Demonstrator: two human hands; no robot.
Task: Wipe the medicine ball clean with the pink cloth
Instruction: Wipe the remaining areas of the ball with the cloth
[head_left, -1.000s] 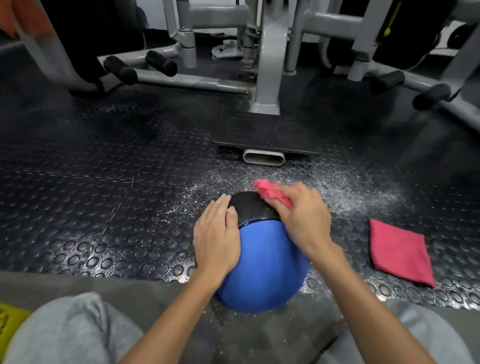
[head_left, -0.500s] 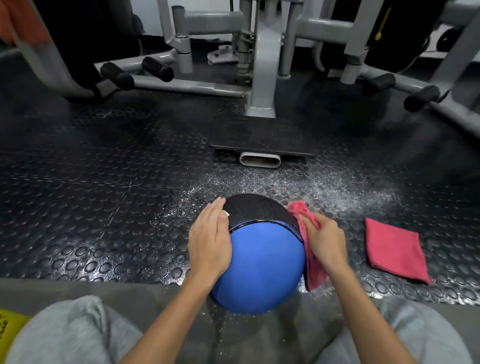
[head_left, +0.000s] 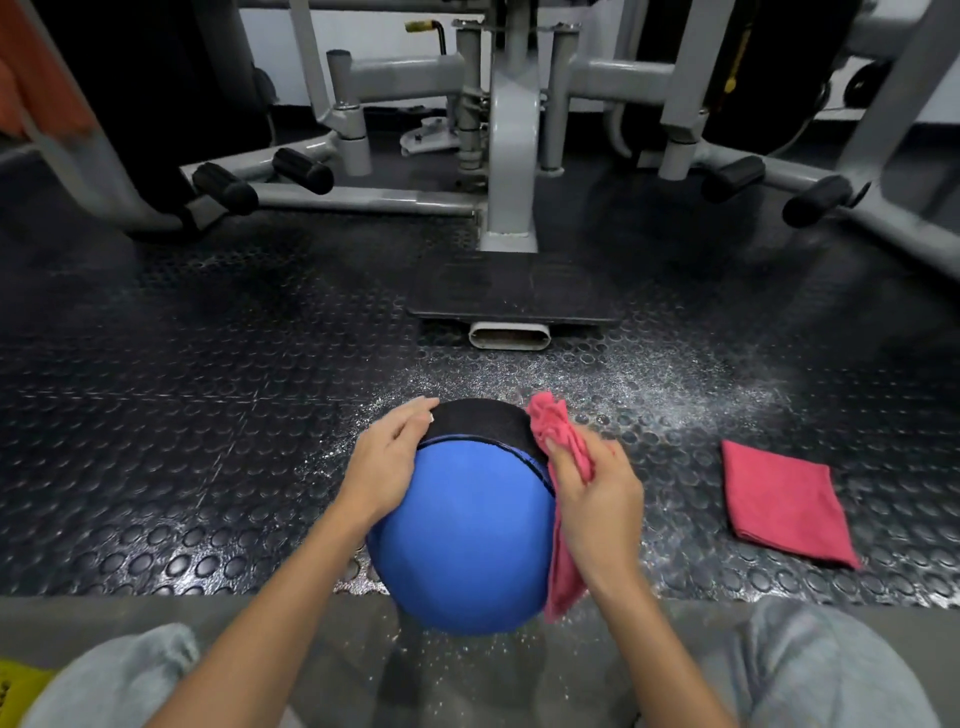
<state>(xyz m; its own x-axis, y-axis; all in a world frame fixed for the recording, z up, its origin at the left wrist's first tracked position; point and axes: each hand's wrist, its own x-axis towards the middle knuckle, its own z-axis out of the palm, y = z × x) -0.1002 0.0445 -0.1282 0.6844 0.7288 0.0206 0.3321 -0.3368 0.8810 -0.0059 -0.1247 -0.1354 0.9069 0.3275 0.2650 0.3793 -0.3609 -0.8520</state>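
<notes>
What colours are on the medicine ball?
The medicine ball is mostly bright blue, with a black panel across its far top, seen in the head view.

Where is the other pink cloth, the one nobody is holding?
In the head view the folded pink cloth lies flat on the studded floor, to the right of the medicine ball and the right hand, touching neither.
</notes>
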